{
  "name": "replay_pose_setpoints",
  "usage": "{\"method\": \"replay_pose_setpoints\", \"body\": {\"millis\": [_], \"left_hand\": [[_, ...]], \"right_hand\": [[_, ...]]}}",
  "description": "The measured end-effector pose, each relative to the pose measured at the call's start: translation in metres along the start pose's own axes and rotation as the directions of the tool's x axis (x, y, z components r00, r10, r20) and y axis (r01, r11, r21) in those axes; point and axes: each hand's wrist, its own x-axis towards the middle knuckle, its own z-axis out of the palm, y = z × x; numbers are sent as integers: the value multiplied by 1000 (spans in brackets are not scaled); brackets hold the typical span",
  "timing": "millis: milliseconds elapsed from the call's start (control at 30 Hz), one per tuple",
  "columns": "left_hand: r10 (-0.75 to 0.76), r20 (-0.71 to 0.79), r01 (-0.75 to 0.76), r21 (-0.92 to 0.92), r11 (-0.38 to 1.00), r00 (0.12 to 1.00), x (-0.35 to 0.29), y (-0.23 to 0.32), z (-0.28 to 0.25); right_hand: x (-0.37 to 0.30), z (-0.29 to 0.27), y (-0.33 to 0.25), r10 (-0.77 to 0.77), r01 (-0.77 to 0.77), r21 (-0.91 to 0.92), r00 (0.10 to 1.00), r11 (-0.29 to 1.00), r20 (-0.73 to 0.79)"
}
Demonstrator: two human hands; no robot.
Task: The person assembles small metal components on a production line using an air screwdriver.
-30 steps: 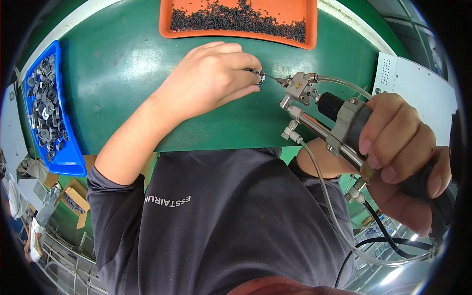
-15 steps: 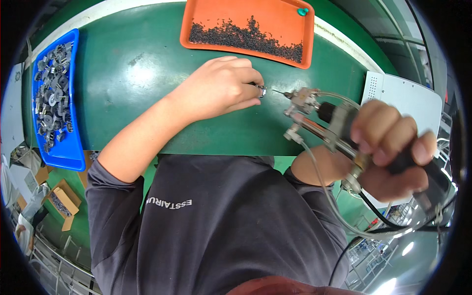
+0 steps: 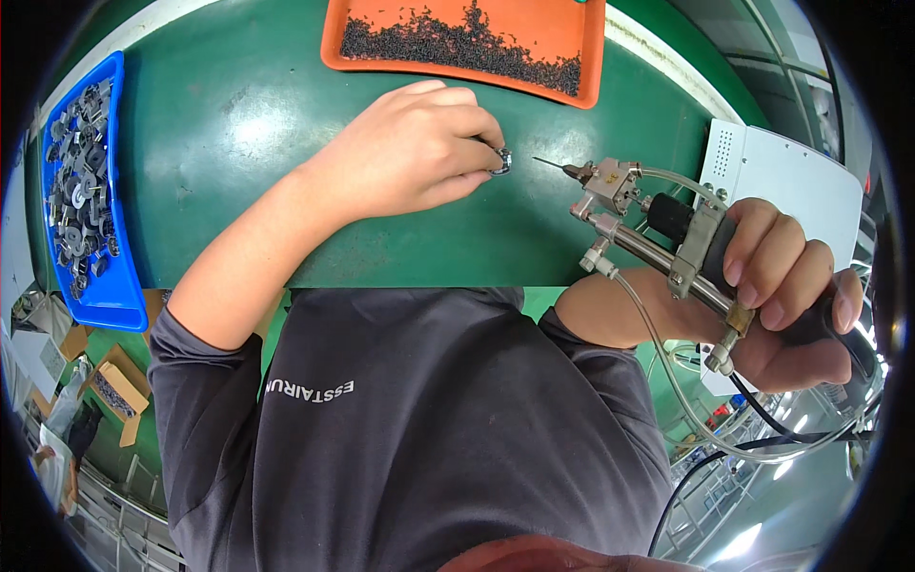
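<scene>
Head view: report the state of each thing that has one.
Left hand: pinching the part
Part: pinched, partly hidden
Right hand: wrapped around the tool
Tool: held, needle apart from the part
Orange tray: partly covered with black pieces
Blue tray: loaded with dark components
Box: open, contents showing

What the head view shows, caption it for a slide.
Over a green table, left hand pinches a small part; right hand grips a tubed tool, its needle not touching the part.

A dark grey shirt point(image 3: 429, 448) with short sleeves point(image 3: 205, 391) ending near the elbows, white lettering point(image 3: 312, 392) on the chest; the reddish curve point(image 3: 562, 555) below may be something worn.
</scene>
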Motion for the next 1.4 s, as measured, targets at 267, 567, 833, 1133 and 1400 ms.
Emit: {"method": "replay_pose_setpoints", "body": {"millis": [267, 567, 833, 1133, 1400], "left_hand": [[-3, 3, 3, -26, 1000, 1000, 0, -1, 0], [-19, 12, 19, -17, 1000, 1000, -2, 4, 2], [17, -15, -17, -11, 1000, 1000, 6, -3, 3], [68, -18, -69, -61, 996, 998, -1, -1, 5], [-144, -283, 270, 481, 834, 948, -67, 26, -102]], "right_hand": [[0, 11, 10, 59, -63, 24, 987, 998, 148], [3, 14, 13, 79, -81, -7, 952, 997, 295], [12, 13, 33, 34, -47, 33, 947, 998, 318], [0, 40, 36, -64, 65, -11, 994, 998, 87], [-18, 14, -1, -212, 215, 62, 976, 975, -58]]}}
